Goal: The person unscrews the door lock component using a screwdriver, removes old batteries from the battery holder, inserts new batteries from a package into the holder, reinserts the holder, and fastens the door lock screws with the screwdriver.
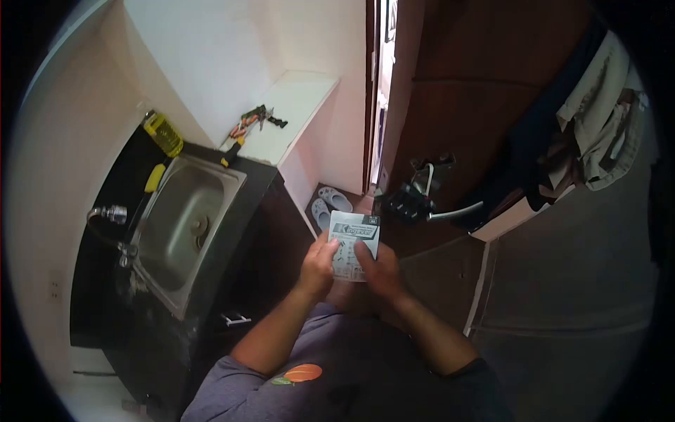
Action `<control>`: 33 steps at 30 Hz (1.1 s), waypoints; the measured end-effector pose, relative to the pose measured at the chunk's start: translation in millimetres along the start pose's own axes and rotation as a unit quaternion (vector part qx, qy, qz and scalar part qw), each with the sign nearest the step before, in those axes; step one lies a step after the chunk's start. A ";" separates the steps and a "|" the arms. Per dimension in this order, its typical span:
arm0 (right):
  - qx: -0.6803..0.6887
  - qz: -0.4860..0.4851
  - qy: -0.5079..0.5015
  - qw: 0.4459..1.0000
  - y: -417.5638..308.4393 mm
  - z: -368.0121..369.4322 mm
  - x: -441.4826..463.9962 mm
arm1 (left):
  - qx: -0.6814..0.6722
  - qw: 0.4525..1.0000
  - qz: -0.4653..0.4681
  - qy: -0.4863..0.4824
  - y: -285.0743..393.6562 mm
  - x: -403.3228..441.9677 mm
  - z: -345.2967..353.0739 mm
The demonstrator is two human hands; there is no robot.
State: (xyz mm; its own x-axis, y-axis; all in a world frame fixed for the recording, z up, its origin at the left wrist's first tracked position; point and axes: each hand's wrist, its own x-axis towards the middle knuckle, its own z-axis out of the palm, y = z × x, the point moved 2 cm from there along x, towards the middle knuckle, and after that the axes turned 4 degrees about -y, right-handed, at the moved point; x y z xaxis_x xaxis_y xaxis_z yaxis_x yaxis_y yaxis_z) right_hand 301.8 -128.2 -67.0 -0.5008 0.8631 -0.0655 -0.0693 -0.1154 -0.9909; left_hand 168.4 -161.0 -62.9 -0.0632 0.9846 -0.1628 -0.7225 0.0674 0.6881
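Both my hands grip a flat, pale printed packet [348, 247]: left hand [318, 269] closed on its left edge, right hand [383, 271] on its right, thumbs on the printed face. Packet's upright in view, in front of my shirt [358, 359]. Bold lettering near top reads "Kingever"; smaller print below too small to read. Grey clogs [337, 198] on floor beyond; steel sink [179, 219] left.
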 end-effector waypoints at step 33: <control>0.168 0.052 0.084 0.981 64.1 95.9 -76.1 | 0.269 0.919 -0.216 -0.189 33.3 -101.0 -76.7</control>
State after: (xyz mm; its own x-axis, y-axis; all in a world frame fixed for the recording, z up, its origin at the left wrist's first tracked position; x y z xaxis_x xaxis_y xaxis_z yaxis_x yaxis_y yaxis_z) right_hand 252.8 -248.4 -114.3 -0.3734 0.9035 -0.2105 -0.3196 -0.3383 -0.8851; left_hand 97.9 -270.6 -77.8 0.4669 0.8261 -0.3155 -0.1722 0.4349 0.8838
